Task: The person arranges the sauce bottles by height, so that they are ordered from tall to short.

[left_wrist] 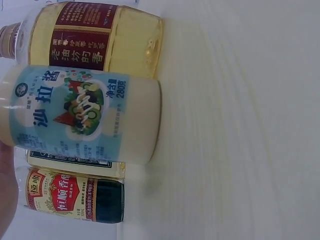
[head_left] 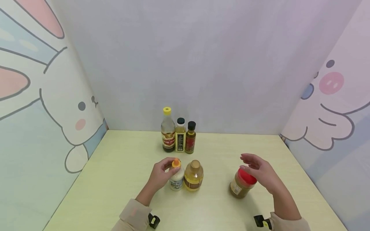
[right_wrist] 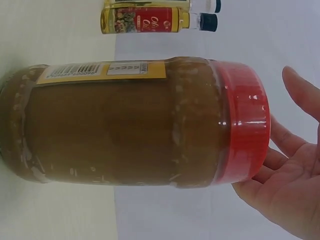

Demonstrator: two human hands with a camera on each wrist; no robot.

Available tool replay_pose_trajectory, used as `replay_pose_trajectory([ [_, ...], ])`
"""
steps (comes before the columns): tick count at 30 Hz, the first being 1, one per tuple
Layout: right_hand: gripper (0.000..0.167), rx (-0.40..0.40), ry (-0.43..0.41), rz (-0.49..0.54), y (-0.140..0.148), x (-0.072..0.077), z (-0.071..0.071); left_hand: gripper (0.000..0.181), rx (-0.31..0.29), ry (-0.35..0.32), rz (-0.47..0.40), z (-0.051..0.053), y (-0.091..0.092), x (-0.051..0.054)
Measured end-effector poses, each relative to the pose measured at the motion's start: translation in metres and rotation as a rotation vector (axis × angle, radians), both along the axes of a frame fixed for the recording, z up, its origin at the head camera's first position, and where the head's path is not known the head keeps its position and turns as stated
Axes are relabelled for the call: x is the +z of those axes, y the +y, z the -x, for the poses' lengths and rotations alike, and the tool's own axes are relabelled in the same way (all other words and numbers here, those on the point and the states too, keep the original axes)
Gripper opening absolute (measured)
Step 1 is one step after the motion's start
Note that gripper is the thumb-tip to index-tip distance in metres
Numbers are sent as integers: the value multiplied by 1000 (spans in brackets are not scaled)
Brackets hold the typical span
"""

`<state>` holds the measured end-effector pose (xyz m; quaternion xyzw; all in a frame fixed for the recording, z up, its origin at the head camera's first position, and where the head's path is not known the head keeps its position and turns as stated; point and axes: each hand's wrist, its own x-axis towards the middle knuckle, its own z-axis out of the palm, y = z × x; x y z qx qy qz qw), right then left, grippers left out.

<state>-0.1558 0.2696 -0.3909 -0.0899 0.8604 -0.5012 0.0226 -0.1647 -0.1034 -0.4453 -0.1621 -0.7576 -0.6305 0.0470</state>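
A squeeze bottle of salad dressing [head_left: 176,181] with an orange cap and light-blue label stands at the front centre. My left hand [head_left: 162,175] grips it near the cap, thumb on one side and fingers on the other; in the left wrist view only a bit of that hand shows at the edge. Beside the bottle, on its right, stands a squat bottle of yellow oil [head_left: 194,176]. My right hand [head_left: 261,171] is at the red lid of a peanut butter jar [right_wrist: 125,125]. Its thumb stands away from the lid, while the fingers reach behind it; whether they touch is unclear.
Toward the back of the pale table [head_left: 130,154] stand a yellow-capped vinegar bottle [head_left: 168,133], a slim bottle of light oil [head_left: 180,138] and a small olive oil bottle [head_left: 190,141]. A grey-white wall [head_left: 185,64] rises behind, with cartoon-printed panels at both sides.
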Motion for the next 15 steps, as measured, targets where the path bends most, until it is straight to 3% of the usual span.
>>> replay_pose_trajectory([
  [3,53,-4,-4,27,4,-4,-3,26,-4,9,-4,-3,1,5],
  [9,54,-15,-23,51,10,-10,-7,30,-2,-26,-15,9,-1,-16],
  [15,58,-14,-26,33,11,-13,-12,30,-15,3,-36,12,-4,-22],
])
